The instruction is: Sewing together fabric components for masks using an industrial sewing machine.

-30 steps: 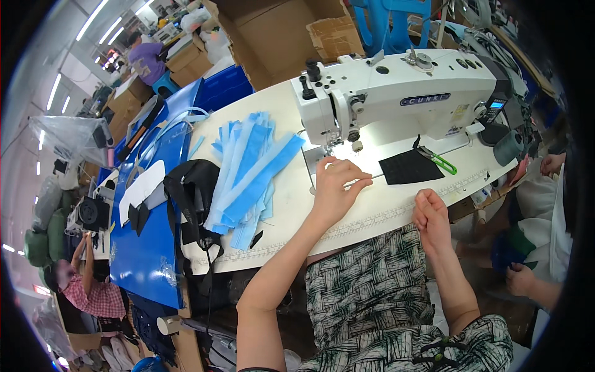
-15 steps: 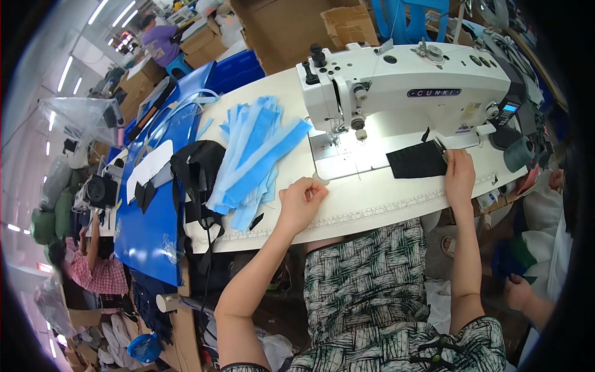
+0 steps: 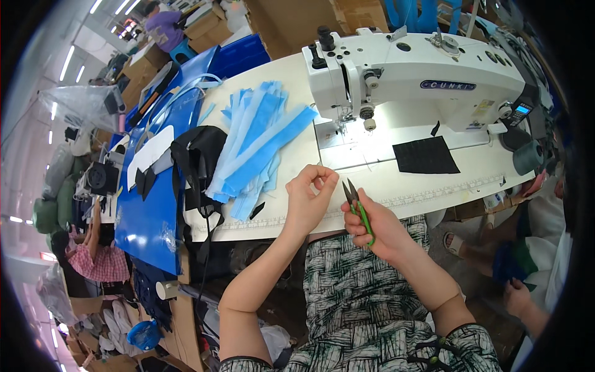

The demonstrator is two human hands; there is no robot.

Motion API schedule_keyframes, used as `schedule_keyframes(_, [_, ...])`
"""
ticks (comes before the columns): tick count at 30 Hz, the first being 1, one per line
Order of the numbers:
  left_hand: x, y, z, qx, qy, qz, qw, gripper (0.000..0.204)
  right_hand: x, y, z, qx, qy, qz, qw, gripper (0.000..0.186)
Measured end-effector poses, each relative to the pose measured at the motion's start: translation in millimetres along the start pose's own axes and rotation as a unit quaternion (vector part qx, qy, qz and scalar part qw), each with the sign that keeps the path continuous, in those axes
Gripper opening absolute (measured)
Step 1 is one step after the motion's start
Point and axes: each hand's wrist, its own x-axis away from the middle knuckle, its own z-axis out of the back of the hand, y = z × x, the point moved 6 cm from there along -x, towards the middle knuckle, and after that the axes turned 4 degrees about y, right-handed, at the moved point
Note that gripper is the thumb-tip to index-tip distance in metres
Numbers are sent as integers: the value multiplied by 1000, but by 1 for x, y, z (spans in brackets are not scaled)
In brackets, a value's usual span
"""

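My right hand (image 3: 379,224) grips small green-handled thread snips (image 3: 356,203), their blades pointing up and slightly apart. My left hand (image 3: 308,199) is raised just to the left of the blades, thumb and fingers pinched together; whatever it pinches is too small to tell. Both hands hover over the front edge of the white sewing table (image 3: 427,189). A black fabric square (image 3: 426,155) lies flat on the table to the right, under the arm of the white sewing machine (image 3: 421,77).
A fan of blue fabric strips (image 3: 257,146) lies left of the machine, beside a heap of black fabric (image 3: 197,162) and a blue sheet (image 3: 155,204). Cardboard boxes (image 3: 291,22) stand behind. Another person's hand (image 3: 519,296) is at the lower right; a seated person (image 3: 93,254) at the far left.
My right hand has left the black fabric square and now holds the snips in front of me. My left hand has lifted off the table and pinched shut beside the blades.
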Motion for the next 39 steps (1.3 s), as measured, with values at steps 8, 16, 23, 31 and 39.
schedule_keyframes(8, [-1,8,-3,-6,-17,-28,999,12,-21,-14,-12,30,26,64,997,41])
schedule_keyframes(16, [-37,-4,-10,-147,39,-75,986,15,-26,-45,2,34,42,114,992,36])
schedule_keyframes(23, [-85,-31,-22,-161,116,-75,977,7,-21,-150,33,606,207,363,677,41])
schedule_keyframes(31, [-102,-42,-26,-105,136,-46,984,3,-31,-192,37,746,365,448,332,28])
schedule_keyframes(39, [-103,-40,-19,-84,150,-71,983,2,-66,-145,27,772,191,449,407,25])
